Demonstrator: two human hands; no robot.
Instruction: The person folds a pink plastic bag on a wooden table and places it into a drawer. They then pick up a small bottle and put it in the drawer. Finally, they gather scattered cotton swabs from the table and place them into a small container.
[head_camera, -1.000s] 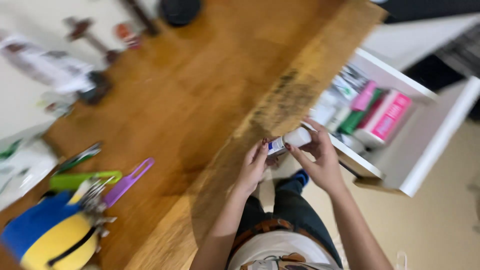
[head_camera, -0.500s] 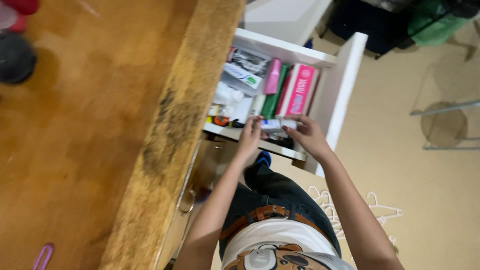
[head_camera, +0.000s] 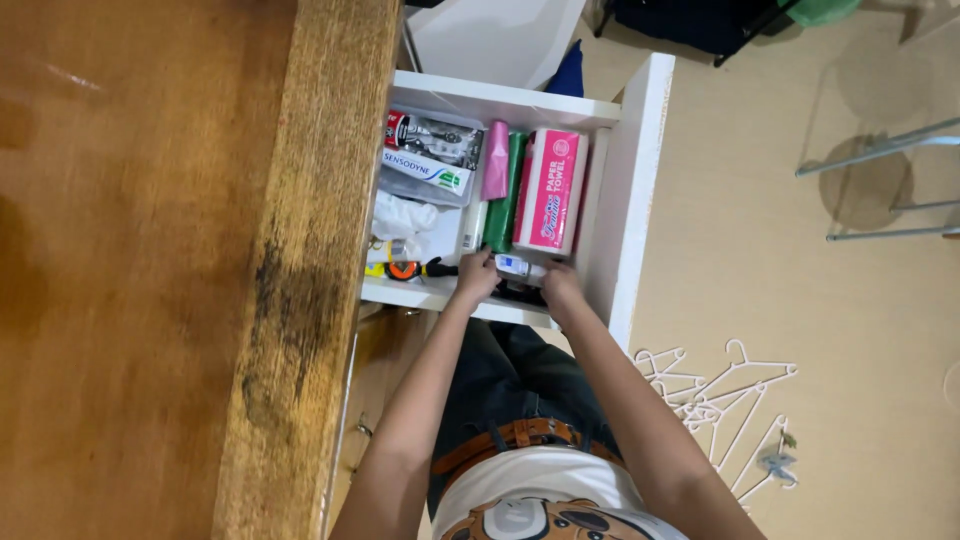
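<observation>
Both hands, left hand (head_camera: 477, 277) and right hand (head_camera: 560, 283), are gripping the small white box (head_camera: 512, 266), lowering it into the open white drawer (head_camera: 635, 180), not yet released.

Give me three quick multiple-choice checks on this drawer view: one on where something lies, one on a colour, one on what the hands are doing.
1. Where is the small white box?
A. On the wooden table
B. In the open drawer, at its near end
C. On the floor

2. What colour is the paper towel pack?
A. Pink
B. Blue
C. Yellow

3. How are the hands placed?
A. Both resting on the table
B. One in the drawer, one hanging free
C. Both in the drawer, at the box

Answers: 1 B, the box sits inside the drawer just before the pack. 2 A, its wrapper is plainly pink. 3 C, the left hand and right hand flank the box, fingers touching it.
</observation>
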